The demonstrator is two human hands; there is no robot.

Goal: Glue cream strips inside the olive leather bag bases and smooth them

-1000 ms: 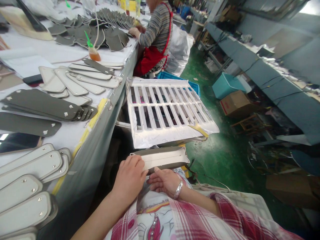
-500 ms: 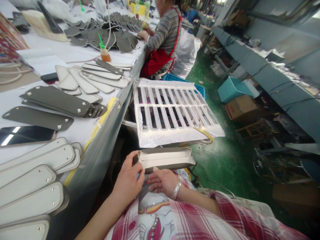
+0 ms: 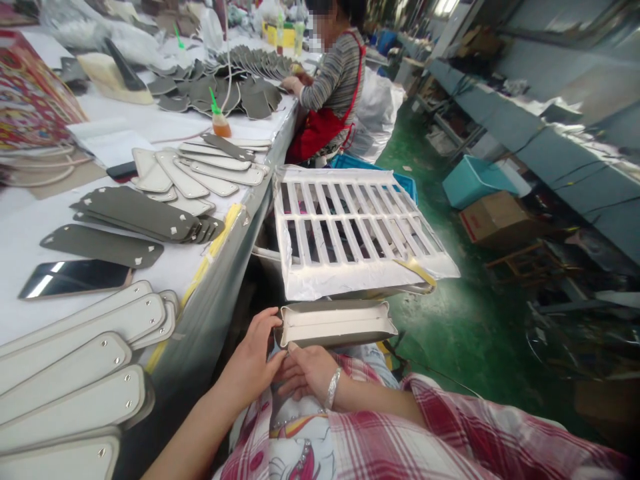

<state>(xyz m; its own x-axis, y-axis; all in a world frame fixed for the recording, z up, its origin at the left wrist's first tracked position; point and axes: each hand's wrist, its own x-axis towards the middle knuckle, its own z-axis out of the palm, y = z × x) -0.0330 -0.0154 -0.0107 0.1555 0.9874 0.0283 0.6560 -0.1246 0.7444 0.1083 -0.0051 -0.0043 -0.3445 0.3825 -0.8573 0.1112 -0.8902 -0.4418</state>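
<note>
A long grey open-topped leather case (image 3: 340, 323) with a pale lining sits just above my lap, its inside facing up. My left hand (image 3: 255, 357) grips its left end, fingertips over the far corner and thumb at the near one. My right hand (image 3: 311, 372) meets the same near left corner with its thumb, while its other fingers curl below. What those fingers press on underneath is partly hidden. On the table to the left lie pale panels (image 3: 70, 400) with metal studs at their ends and a fanned stack of grey panels (image 3: 135, 212).
A white slatted rack (image 3: 367, 277) stands just beyond the case. Left, the table (image 3: 170, 123) holds a phone (image 3: 75, 279) and a glue bottle (image 3: 221, 125). A co-worker in a red apron (image 3: 320, 130) sits further along. Boxes (image 3: 500, 217) stand on the green floor to the right.
My right hand has shifted left along the near edge to the case's left corner, close to my left thumb. The view has swung slightly left, so the table's things appear further right.
</note>
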